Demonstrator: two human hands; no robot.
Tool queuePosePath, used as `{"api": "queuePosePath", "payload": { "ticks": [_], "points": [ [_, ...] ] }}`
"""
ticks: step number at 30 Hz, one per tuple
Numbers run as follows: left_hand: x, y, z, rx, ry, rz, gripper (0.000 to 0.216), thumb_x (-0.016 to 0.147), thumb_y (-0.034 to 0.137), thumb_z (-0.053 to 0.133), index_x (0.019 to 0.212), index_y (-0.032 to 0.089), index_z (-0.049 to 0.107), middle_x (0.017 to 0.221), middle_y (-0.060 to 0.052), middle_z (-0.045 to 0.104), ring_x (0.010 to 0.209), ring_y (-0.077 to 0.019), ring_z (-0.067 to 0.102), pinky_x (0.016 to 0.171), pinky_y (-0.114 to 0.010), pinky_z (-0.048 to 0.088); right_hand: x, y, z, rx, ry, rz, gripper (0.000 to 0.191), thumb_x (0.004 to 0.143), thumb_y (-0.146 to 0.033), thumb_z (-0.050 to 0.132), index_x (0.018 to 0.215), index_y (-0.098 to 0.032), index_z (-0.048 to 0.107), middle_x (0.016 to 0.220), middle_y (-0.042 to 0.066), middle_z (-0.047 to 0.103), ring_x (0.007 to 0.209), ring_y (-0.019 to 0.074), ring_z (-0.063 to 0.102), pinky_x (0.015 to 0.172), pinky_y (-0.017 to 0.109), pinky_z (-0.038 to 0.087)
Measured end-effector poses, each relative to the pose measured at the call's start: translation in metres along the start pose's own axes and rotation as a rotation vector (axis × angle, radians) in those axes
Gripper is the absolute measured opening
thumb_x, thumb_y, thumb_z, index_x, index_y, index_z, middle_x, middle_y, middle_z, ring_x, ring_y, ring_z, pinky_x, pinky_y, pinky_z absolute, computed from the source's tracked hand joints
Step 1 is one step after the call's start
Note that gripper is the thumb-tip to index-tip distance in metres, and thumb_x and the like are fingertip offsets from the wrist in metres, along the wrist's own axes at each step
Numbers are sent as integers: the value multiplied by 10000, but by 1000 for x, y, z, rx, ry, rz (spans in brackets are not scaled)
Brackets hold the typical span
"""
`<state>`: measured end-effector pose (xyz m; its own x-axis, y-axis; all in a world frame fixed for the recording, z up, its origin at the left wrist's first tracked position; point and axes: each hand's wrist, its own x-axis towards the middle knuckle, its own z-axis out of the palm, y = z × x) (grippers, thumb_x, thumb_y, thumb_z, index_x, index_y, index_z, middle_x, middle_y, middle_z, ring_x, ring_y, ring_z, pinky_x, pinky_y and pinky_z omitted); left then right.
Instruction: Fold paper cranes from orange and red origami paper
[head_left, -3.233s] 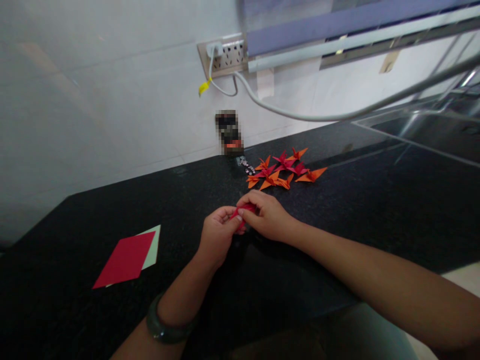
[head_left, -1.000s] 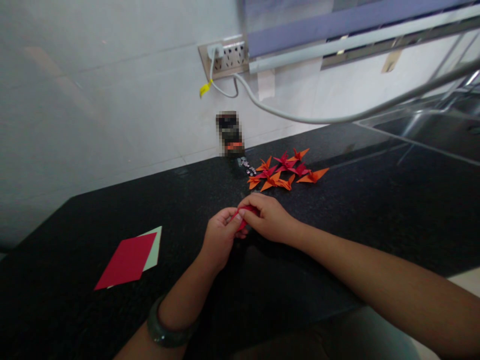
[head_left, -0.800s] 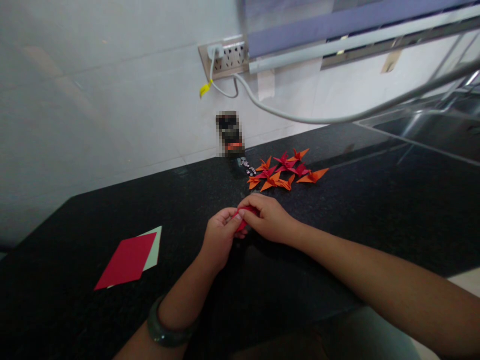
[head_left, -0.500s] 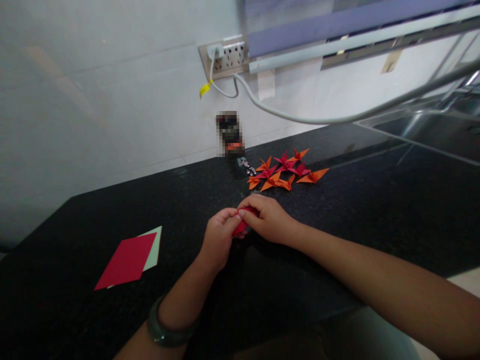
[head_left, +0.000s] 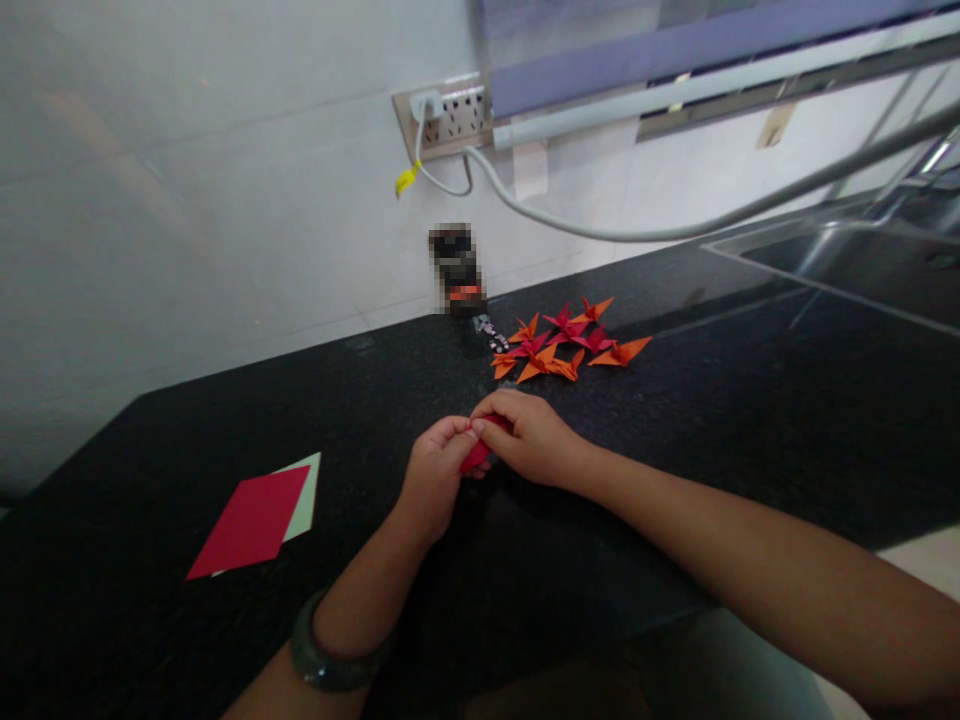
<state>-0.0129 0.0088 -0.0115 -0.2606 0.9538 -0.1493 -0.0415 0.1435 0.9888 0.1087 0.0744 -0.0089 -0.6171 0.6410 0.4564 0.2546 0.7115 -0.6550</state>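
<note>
A small piece of folded red paper point(head_left: 475, 458) is pinched between both hands above the dark counter. My left hand point(head_left: 436, 470) grips its left side, thumb on top and fingers behind. From the right, my right hand point(head_left: 534, 435) closes over its upper part, so much of the paper is hidden. Just beyond the hands lies a cluster of orange and red origami cranes point(head_left: 562, 340). To the left, a flat red paper sheet point(head_left: 251, 520) rests partly over a pale green sheet point(head_left: 305, 512).
A phone point(head_left: 459, 268), blurred out, leans against the wall behind the cranes. Above it is a wall socket point(head_left: 454, 118) with a plug, and a grey hose point(head_left: 600, 232) runs off to the right. A sink edge point(head_left: 780, 262) shows at the far right of the black counter point(head_left: 360, 390).
The whole view has shifted very slightly left. Both hands keep the same hold on the red paper, with hardly any visible finger movement.
</note>
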Motion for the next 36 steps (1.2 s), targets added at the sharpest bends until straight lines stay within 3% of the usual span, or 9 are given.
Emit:
{"api": "queuePosePath", "payload": {
  "ticks": [36],
  "points": [
    [0,1,1,64,1,21,105,706,248,532,697,145,552,534,28,542,484,-86,498,471,-200,403,0,0,0,10,-30,42,119,769,-147,491,789,-148,609,774,37,611,734,130,536,676,244,400]
  ]
}}
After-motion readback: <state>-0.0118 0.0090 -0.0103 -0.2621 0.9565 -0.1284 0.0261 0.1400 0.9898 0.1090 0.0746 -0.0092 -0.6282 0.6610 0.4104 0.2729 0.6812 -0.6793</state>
